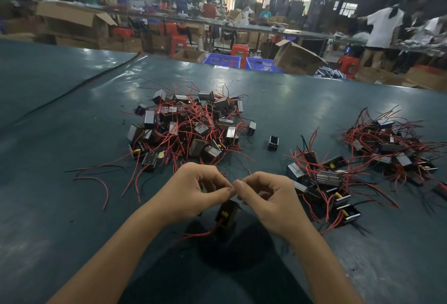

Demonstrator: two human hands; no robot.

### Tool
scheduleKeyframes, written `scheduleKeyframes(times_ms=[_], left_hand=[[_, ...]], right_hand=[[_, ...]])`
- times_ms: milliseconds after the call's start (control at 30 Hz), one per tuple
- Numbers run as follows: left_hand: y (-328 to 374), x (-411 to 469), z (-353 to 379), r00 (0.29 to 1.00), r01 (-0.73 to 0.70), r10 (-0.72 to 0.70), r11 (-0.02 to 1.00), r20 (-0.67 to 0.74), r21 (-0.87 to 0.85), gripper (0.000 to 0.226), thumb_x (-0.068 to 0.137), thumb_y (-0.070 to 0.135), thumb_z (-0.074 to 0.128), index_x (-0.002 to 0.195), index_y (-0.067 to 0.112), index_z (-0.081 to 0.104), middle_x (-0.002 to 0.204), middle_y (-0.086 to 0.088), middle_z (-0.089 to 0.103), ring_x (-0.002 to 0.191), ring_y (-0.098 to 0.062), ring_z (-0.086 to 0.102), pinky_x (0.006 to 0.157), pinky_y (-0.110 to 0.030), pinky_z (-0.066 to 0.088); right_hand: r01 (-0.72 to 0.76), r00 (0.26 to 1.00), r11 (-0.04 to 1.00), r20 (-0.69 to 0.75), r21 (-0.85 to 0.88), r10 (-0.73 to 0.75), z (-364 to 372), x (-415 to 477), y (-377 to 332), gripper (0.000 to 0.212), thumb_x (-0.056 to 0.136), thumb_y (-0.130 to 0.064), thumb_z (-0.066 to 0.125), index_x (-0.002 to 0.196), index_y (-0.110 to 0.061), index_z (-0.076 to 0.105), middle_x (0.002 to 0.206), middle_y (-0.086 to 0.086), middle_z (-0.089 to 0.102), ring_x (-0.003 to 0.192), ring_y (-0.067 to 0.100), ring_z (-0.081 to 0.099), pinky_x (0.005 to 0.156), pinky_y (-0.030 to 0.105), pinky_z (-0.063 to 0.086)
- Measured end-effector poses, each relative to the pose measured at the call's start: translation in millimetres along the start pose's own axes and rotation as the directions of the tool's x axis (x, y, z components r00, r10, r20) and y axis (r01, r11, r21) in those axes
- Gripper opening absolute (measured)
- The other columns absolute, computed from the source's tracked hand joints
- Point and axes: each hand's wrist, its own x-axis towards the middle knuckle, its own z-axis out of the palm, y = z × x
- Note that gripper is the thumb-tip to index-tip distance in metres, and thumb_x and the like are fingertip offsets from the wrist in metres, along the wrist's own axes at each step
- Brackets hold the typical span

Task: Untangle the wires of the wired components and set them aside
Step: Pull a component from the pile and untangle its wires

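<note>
Left hand [193, 190] and right hand [268, 197] each keep a pinched grip on the thin, limp wires [203, 233] of a light component [227, 214] dangling below them; best held near its body. The tangled pile [191, 129] lies at 12 o'clock on the bench [72, 110].

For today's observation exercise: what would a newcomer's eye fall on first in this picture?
Bottom centre, the left hand and right hand together hold a dangling black component. Behind them a big tangled pile of red-wired parts sits on the green table, with a smaller pile at right.
</note>
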Motion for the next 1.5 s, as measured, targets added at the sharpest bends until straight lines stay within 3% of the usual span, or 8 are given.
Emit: scheduleKeyframes(times_ms=[233, 400, 633, 733, 833, 1100, 1267, 1500], left_hand=[[4, -1, 12, 0.98, -0.188, 0.196, 0.966, -0.03, 0.18, 0.016, 0.08, 0.031, 0.072, 0.077, 0.017, 0.077, 0.069, 0.008, 0.065, 0.062, -0.011, 0.061, 0.059, -0.034, 0.051], [5, -1, 11, 0.972, -0.21, 0.228, 0.953, -0.058, 0.22, 0.025, 0.082, 0.038, 0.065, 0.078, 0.016, 0.077, 0.072, 0.009, 0.065, 0.064, -0.012, 0.062, 0.06, -0.037, 0.051], [2, 0, 9, 0.977, -0.146, 0.16, 0.983, -0.143, 0.108, 0.004, 0.08, 0.021, 0.074, 0.08, 0.019, 0.077, 0.071, 0.009, 0.066, 0.065, -0.015, 0.062, 0.062, -0.025, 0.051], [1, 1, 8, 0.979, -0.087, 0.088, 0.996, -0.182, 0.011, 0.008, 0.079, 0.026, 0.073, 0.079, 0.019, 0.076, 0.071, 0.005, 0.067, 0.064, -0.013, 0.063, 0.061, -0.021, 0.048], [0, 1, 7, 0.986, -0.05, 0.041, 0.997, -0.164, -0.054, 0.013, 0.078, 0.031, 0.072, 0.079, 0.018, 0.076, 0.07, 0.004, 0.068, 0.061, -0.011, 0.061, 0.059, -0.019, 0.046], [-1, 1, 4, 0.988, -0.048, 0.037, 0.996, -0.147, -0.078, 0.024, 0.075, 0.043, 0.069, 0.08, 0.02, 0.076, 0.072, 0.002, 0.069, 0.064, -0.019, 0.064, 0.06, -0.027, 0.051], [-3, 2, 4, 0.992, 0.0, -0.013, 0.994, -0.129, -0.107, 0.01, 0.076, 0.031, 0.073, 0.078, 0.021, 0.076, 0.069, -0.001, 0.069, 0.063, -0.025, 0.062, 0.058, -0.027, 0.048], [-3, 2, 5, 0.993, -0.001, -0.01, 0.995, -0.115, -0.101, 0.01, 0.076, 0.029, 0.073, 0.076, 0.019, 0.076, 0.067, 0.0, 0.068, 0.064, -0.03, 0.062, 0.058, -0.034, 0.049]], right_hand=[[-0.368, 0.929, 0.912, 0.023, 0.183, 0.37, 6, 6, 0, 0.037, 0.088, -0.003, 0.06, 0.052, -0.008, 0.054, 0.048, 0.004, 0.048, 0.047, 0.015, 0.042, 0.053, 0.029, 0.038], [-0.479, 0.868, 0.818, 0.035, 0.318, 0.495, 10, 5, 2, 0.023, 0.088, -0.012, 0.063, 0.066, -0.005, 0.061, 0.05, 0.0, 0.05, 0.042, 0.007, 0.045, 0.044, 0.016, 0.04], [-0.173, 0.983, 0.955, -0.024, 0.239, 0.184, 5, 3, -1, 0.02, 0.077, -0.036, 0.07, 0.074, -0.017, 0.07, 0.063, -0.004, 0.066, 0.056, 0.007, 0.057, 0.057, 0.021, 0.048], [-0.055, 0.995, 0.986, -0.075, 0.154, 0.067, 4, 1, -3, 0.004, 0.084, -0.026, 0.071, 0.081, -0.025, 0.071, 0.067, -0.008, 0.067, 0.058, 0.008, 0.056, 0.056, 0.023, 0.049], [0.026, 0.996, 0.995, -0.093, 0.097, -0.017, 6, -1, -3, 0.014, 0.088, -0.015, 0.069, 0.092, -0.028, 0.071, 0.074, -0.01, 0.067, 0.058, 0.013, 0.055, 0.055, 0.03, 0.049], [0.015, 0.997, 0.999, -0.07, 0.035, -0.013, 6, 0, 1, 0.011, 0.085, -0.034, 0.067, 0.085, -0.023, 0.069, 0.069, 0.006, 0.065, 0.057, 0.025, 0.057, 0.055, 0.039, 0.049], [0.089, 0.993, 0.996, -0.076, 0.022, -0.087, 9, 0, 1, 0.013, 0.088, -0.015, 0.07, 0.09, -0.028, 0.068, 0.074, -0.016, 0.065, 0.057, 0.021, 0.054, 0.052, 0.029, 0.046], [0.076, 0.996, 0.996, -0.033, -0.052, -0.077, 6, 0, 4, 0.013, 0.089, -0.031, 0.063, 0.083, -0.021, 0.067, 0.068, 0.003, 0.063, 0.057, 0.02, 0.054, 0.053, 0.031, 0.047]])
